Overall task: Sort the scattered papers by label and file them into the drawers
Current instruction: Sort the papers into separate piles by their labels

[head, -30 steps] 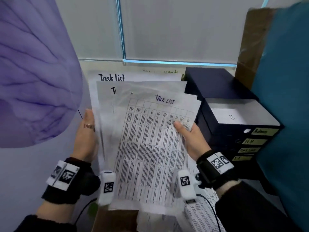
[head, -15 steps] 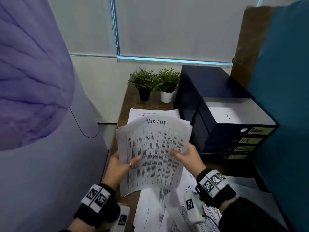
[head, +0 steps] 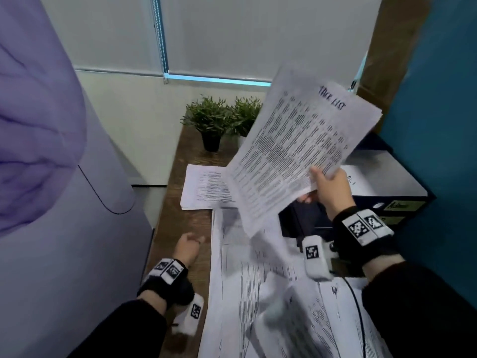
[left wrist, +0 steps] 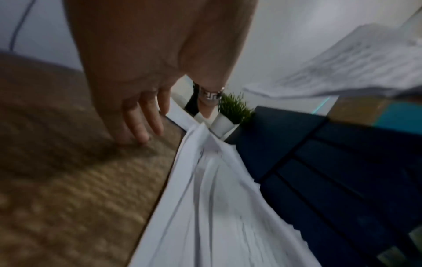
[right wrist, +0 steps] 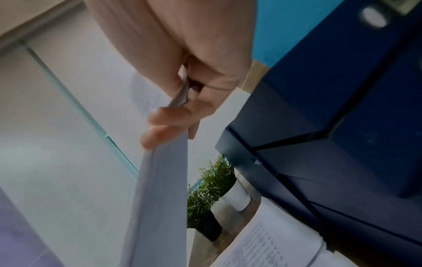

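My right hand (head: 324,186) pinches a stack of printed sheets headed "Task List" (head: 291,151) by its lower right corner and holds it raised and tilted above the dark blue drawer unit (head: 387,200). The right wrist view shows the thumb and fingers (right wrist: 169,124) clamped on the stack's edge (right wrist: 160,198). The unit's top drawer stands open with a white sheet (head: 361,182) inside; yellow labels (head: 398,205) mark the drawer fronts. My left hand (head: 189,245) rests low on the wooden desk (head: 180,202), fingers (left wrist: 139,126) straight, holding nothing, beside scattered papers (head: 258,293).
A separate pile of papers (head: 204,187) lies further back on the desk. Two small potted plants (head: 214,122) stand at the desk's far end. A pale purple partition (head: 51,228) runs along the left, a teal wall (head: 433,125) on the right.
My left hand let go of the Task List stack and dropped to the desk. My right hand alone swung the stack up and right, toward the drawer unit.
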